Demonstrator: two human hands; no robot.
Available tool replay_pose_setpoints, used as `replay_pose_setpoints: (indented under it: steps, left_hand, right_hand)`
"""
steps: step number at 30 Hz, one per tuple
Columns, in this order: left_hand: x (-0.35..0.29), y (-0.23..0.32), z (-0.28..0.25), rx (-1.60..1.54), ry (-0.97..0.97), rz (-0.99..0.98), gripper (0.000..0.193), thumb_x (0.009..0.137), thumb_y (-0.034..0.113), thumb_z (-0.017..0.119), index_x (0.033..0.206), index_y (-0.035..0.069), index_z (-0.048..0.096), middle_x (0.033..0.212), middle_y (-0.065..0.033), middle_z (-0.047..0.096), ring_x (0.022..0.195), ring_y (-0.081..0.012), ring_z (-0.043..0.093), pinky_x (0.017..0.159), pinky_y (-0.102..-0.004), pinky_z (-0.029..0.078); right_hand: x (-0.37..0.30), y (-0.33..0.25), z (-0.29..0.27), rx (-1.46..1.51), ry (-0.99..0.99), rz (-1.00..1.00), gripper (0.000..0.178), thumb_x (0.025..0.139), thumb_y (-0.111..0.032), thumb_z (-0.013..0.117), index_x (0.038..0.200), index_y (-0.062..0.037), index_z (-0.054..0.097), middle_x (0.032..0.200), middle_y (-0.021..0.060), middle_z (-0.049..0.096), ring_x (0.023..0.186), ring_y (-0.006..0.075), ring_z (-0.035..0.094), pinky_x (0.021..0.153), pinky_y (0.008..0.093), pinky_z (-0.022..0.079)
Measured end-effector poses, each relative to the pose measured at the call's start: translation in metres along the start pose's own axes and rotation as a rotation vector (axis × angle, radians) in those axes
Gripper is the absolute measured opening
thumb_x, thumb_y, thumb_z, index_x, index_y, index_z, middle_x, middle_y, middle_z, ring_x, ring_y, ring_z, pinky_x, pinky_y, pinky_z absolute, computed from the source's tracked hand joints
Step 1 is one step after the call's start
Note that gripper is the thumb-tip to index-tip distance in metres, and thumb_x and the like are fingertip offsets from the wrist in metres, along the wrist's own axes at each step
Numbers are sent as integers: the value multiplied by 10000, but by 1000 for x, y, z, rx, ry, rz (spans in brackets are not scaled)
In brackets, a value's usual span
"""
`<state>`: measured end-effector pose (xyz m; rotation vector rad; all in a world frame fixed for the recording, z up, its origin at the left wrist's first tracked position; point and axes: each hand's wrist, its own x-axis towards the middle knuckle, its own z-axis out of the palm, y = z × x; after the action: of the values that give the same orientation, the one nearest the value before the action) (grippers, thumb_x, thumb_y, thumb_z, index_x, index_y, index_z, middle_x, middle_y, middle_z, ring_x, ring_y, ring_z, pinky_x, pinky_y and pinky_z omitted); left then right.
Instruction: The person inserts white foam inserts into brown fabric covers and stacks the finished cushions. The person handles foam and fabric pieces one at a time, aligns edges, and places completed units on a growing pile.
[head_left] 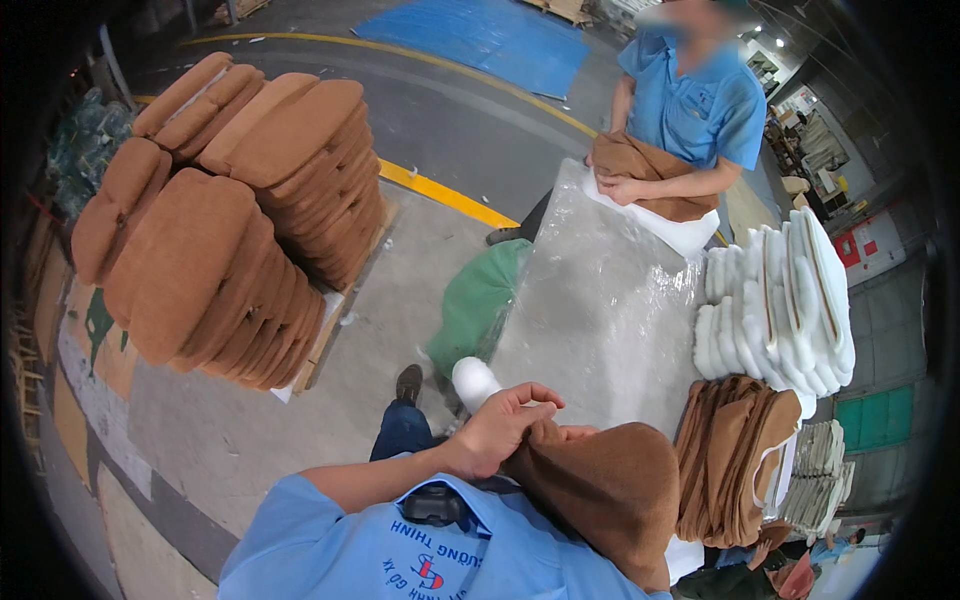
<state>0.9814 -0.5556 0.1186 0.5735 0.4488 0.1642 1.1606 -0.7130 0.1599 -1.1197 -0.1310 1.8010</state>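
Observation:
A brown fabric cushion cover [610,490] lies against my front, at the near edge of the table. My left hand [495,430] pinches its open edge, thumb and fingers closed together. Only a few fingers of my right hand [575,432] show, curled at the same edge beside my left fingers; the rest of that hand and its arm are hidden by the cover. From beyond my left hand sticks out the rounded end of a white padded cushion insert [473,383]. How far the insert goes into the cover I cannot tell.
A plastic-wrapped table [600,310] stretches ahead. Across it a co-worker [690,110] handles a brown cover [660,180] over a white pad. At right stand stacked white pads [775,300] and folded brown covers [735,455]. Brown cushions [210,270] fill a pallet at left; a green sack [480,300] hangs beside the table.

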Motion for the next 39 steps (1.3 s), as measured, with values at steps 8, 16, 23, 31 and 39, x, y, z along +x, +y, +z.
replay_pose_setpoints:
  steps: [8, 16, 23, 31, 39]
  left_hand:
    - [-20, 7, -16, -145, -13, -82, 319, 1114, 239, 577, 1379, 64, 554, 1185, -91, 718, 1083, -143, 673, 940, -316, 542]
    - [-19, -47, -67, -189, -20, 9, 284, 1134, 286, 524, 1274, 67, 638, 1206, -45, 710, 1101, -133, 669, 980, -324, 530]
    - [0, -38, -76, 14, 542, 253, 357, 1163, 301, 434, 1195, 28, 663, 1102, -22, 709, 995, -96, 625, 912, -282, 509]
    - [54, -50, -134, 514, 806, 287, 415, 1136, 341, 466, 1017, -14, 645, 850, -147, 662, 800, -236, 606, 791, -408, 500]
    - [64, -63, -172, 732, 782, 164, 308, 1094, 312, 538, 1089, 18, 627, 948, -194, 684, 863, -320, 667, 780, -452, 504]
  right_hand:
    - [31, -21, 14, -29, -35, 51, 197, 1055, -255, 670, 1070, -59, 672, 1043, 64, 725, 936, 123, 687, 841, 272, 553]
    - [92, -36, 10, -343, -17, 37, 211, 1064, -274, 667, 1075, -64, 689, 988, 23, 727, 885, 87, 676, 773, 251, 544]
    - [143, -44, 47, -593, 2, -46, 215, 1059, -276, 675, 1068, -62, 704, 942, -12, 707, 839, 62, 632, 735, 237, 506]
    - [182, -27, 9, -465, 18, -99, 245, 1055, -276, 662, 1112, -46, 727, 1010, 14, 728, 918, 74, 658, 776, 256, 532]
    - [197, -26, 2, -490, -11, -34, 243, 1051, -270, 657, 1130, -53, 734, 1021, 16, 735, 934, 85, 669, 784, 271, 542]
